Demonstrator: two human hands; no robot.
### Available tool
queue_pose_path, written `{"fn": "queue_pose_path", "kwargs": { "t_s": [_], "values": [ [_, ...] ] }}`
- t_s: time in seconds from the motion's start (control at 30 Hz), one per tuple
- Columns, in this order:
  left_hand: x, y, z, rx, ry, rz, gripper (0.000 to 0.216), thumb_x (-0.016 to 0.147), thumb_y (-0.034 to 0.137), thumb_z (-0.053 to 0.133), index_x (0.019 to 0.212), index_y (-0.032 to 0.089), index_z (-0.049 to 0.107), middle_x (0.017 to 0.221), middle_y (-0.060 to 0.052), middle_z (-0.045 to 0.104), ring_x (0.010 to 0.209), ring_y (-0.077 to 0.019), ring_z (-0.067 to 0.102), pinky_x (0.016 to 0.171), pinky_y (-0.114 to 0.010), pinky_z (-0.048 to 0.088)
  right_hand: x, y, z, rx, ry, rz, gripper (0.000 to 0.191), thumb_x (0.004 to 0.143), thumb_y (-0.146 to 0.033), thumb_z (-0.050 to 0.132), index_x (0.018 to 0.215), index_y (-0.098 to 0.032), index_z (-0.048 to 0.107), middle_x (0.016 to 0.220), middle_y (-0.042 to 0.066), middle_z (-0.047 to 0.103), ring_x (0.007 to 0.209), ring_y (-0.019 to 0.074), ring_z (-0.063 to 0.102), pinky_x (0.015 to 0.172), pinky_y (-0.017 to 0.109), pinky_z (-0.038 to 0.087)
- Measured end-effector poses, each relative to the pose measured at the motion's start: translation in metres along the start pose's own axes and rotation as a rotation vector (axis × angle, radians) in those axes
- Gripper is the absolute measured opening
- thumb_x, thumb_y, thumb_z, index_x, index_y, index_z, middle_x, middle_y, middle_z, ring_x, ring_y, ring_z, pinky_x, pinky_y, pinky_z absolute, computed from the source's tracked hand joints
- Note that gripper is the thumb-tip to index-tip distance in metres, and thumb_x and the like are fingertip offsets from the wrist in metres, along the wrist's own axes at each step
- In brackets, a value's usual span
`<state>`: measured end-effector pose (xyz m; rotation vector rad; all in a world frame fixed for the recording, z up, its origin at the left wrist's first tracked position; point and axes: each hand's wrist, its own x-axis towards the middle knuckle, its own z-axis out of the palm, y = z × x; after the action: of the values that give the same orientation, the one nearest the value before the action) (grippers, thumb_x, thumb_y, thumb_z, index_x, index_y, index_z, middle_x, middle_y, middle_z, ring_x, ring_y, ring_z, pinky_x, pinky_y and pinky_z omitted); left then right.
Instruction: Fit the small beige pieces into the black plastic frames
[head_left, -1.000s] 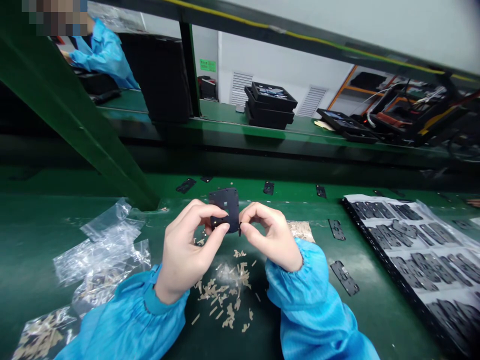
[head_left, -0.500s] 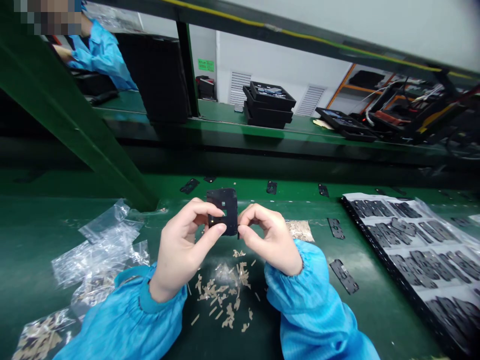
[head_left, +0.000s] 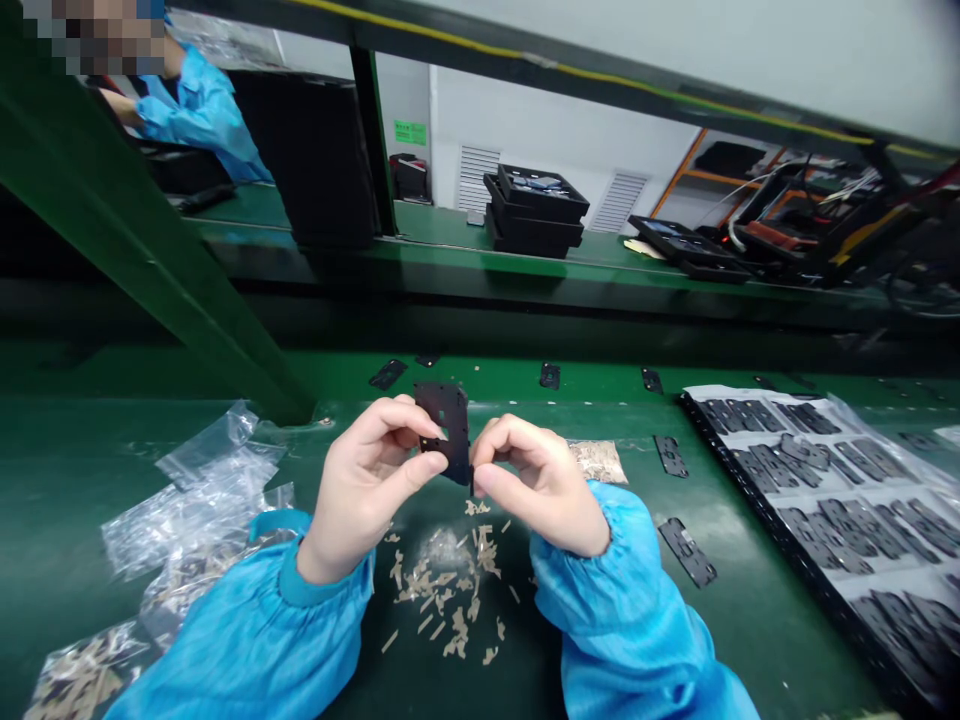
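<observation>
My left hand (head_left: 375, 480) pinches a thin black plastic plate (head_left: 451, 415) with small cutouts between thumb and fingers. The plate is tilted, one face angled toward the right. At its right edge my right hand (head_left: 529, 475) is closed, thumb against fingertips, on a small narrow black strip (head_left: 472, 480). Whether the strip is joined to the plate I cannot tell. Below both hands, many small beige pieces (head_left: 435, 580) lie scattered on the green table (head_left: 600, 650), with a bit of clear plastic among them.
To the right stands a black-edged tray (head_left: 750, 510) with rows of black plates. Loose black plates (head_left: 688, 550) lie beside it and farther back. Clear plastic bags (head_left: 202, 490) are at left, and a bag of beige pieces (head_left: 598, 461) lies behind my right hand. A green post (head_left: 180, 270) rises at left.
The black plate has turned, so its face shows narrower and more edge-on. Both hands have stayed nearly in place, with the right fingers slightly lower along the plate's edge.
</observation>
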<state>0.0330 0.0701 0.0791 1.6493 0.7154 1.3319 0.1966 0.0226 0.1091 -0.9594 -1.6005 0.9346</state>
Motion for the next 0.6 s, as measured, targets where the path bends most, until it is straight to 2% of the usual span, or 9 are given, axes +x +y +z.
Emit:
{"fn": "queue_pose_path", "kwargs": {
  "t_s": [0.13,0.3,0.6],
  "values": [
    [0.001,0.001,0.001,-0.049,-0.026,-0.018,0.012,0.073,0.023,0.065,0.082,0.021,0.057,0.074,-0.001,0.053,0.067,-0.013,0.054,0.056,-0.023,0.047,0.0,0.001,0.001,0.019,-0.03,0.007,0.009,0.08,-0.02,0.053,0.072,-0.018,0.05,0.067,-0.001,0.051,0.058,0.0089,0.049,0.056,0.022,0.043],
    [0.001,0.006,0.004,-0.212,-0.065,-0.078,0.012,0.073,0.016,0.065,0.081,0.022,0.058,0.074,0.001,0.054,0.065,-0.0102,0.054,0.055,-0.02,0.045,-0.001,0.004,0.001,0.103,-0.073,0.042,0.011,0.081,-0.022,0.052,0.071,-0.018,0.048,0.066,-0.002,0.049,0.056,0.0084,0.047,0.053,0.021,0.041],
    [0.002,0.014,0.014,-0.489,-0.025,-0.372,0.016,0.067,0.016,0.068,0.078,0.019,0.057,0.07,0.001,0.055,0.058,-0.0085,0.052,0.051,-0.02,0.043,-0.001,0.006,0.002,0.111,-0.07,0.025,0.01,0.082,-0.019,0.048,0.073,-0.019,0.045,0.067,-0.003,0.045,0.056,0.0075,0.043,0.052,0.021,0.037]
  ]
}}
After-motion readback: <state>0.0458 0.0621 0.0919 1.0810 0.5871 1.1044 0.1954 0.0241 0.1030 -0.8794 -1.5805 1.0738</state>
